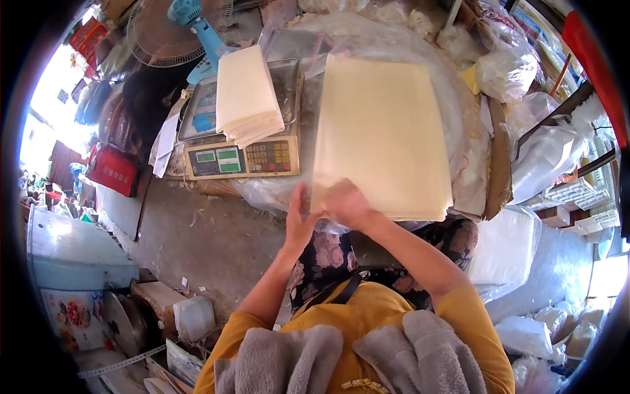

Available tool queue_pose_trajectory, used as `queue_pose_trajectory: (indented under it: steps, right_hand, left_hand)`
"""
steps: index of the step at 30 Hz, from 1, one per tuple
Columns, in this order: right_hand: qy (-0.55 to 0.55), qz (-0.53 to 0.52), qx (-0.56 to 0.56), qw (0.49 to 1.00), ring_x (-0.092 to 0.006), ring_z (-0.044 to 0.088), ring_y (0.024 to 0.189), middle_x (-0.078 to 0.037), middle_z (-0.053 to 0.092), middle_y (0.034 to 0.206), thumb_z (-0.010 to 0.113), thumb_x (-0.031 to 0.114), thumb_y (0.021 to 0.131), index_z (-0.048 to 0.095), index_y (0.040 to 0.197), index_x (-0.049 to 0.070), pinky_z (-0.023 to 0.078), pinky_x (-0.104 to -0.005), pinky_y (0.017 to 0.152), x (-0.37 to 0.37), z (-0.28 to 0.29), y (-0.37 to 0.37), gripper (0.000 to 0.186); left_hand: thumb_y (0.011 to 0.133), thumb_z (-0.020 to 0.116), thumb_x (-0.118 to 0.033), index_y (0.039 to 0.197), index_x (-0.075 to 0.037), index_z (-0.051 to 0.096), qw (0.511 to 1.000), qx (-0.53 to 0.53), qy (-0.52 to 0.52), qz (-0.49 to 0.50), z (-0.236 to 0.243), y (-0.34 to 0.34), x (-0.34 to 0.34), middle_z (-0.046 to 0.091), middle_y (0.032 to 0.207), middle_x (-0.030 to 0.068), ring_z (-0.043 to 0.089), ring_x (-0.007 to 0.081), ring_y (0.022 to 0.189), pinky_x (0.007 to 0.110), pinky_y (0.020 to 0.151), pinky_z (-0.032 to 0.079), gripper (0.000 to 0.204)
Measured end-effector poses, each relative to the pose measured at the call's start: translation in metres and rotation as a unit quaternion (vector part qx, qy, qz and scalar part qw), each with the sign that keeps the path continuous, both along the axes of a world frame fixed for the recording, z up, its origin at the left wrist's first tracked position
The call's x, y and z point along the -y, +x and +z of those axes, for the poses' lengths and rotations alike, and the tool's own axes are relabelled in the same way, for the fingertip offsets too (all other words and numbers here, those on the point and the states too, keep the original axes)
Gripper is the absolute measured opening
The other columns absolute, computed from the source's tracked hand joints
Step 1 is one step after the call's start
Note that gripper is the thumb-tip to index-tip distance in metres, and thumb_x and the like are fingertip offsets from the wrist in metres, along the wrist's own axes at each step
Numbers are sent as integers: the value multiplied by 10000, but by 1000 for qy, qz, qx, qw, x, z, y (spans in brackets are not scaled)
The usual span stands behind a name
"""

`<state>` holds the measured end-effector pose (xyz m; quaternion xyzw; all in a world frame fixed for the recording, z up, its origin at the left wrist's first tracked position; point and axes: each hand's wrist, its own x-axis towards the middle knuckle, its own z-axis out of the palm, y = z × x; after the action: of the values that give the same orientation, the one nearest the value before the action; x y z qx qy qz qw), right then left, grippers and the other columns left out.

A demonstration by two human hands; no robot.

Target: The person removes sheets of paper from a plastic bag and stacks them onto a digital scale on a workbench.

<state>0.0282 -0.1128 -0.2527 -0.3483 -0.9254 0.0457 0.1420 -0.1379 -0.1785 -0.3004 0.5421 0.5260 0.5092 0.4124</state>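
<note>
A thick stack of large cream sheets (pixel 384 131) lies in front of me. My left hand (pixel 300 222) is at its near left corner. One of its fingers points up and another reaches toward the corner, with a gap between them. My right hand (pixel 348 202) is over the same corner, close to the left one. Motion smears its fingers, so their grip does not show. Left of the stack stands a digital scale (pixel 239 157). On its metal pan rests a folded bundle of cream sheets (pixel 248 92).
A blue fan (pixel 209 39) stands behind the scale. Clear plastic film (pixel 367 33) covers the work surface around the stack. To the right are a cardboard edge (pixel 500 157), plastic bags (pixel 545 151) and a wrapped white pack (pixel 502 249). A red bag (pixel 113 169) sits at left.
</note>
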Motion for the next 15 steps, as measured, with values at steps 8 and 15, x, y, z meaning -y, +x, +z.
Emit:
queue_pose_trajectory:
  steps: [8, 15]
  right_hand:
    - [12, 60, 2, 998, -300, 609, 757, -102, 633, 792, 610, 253, 776, 642, 796, 97, 476, -390, 772, 5, 16, -2, 161]
    - [-66, -2, -46, 997, -306, 606, 776, -98, 636, 814, 613, 290, 786, 639, 778, 103, 457, -418, 720, -7, 2, 0, 189]
  left_hand:
    - [816, 672, -58, 1439, 25, 289, 1000, 4, 7, 23, -10, -1, 3, 393, 1437, 174, 390, 242, 1325, 341, 1095, 301, 736]
    - [826, 718, -152, 1413, 37, 337, 999, -2, 47, 27, -17, -2, 2, 431, 1408, 179, 420, 239, 1298, 337, 1070, 332, 725]
